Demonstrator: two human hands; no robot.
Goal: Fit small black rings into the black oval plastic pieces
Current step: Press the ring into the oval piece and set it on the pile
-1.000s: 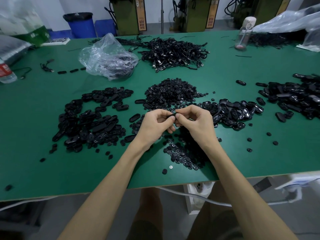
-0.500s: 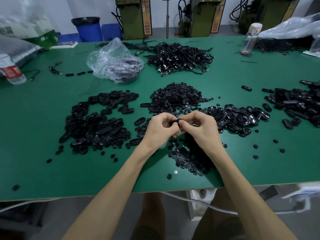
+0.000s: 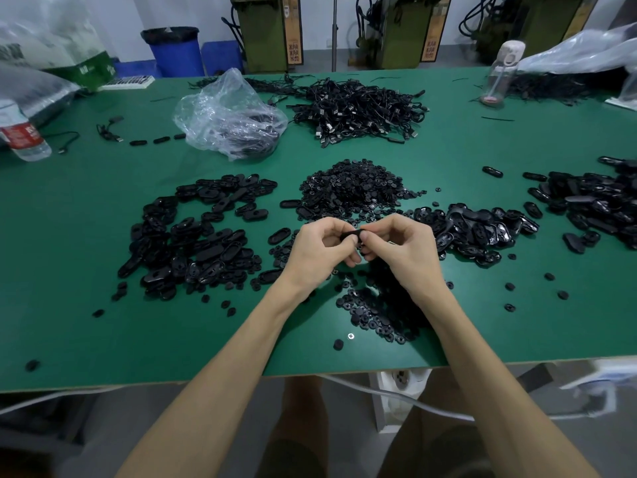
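We see a wide green worktop [image 3: 69, 270] with a pale edge on the near side. Behind it is a white wall [image 3: 213, 12]. In front of this wall stand olive-green machines [image 3: 265, 29] with black cables, a blue bin [image 3: 175, 50] with a black liner, and a thin metal pole [image 3: 333, 36]. The floor [image 3: 103, 426] is grey. The light is even and soft.

The thumbs of the left hand [image 3: 317, 251] and right hand [image 3: 401, 250] have drawn slightly apart, so more of the black oval piece [image 3: 351, 234] pinched between them shows than a second ago.
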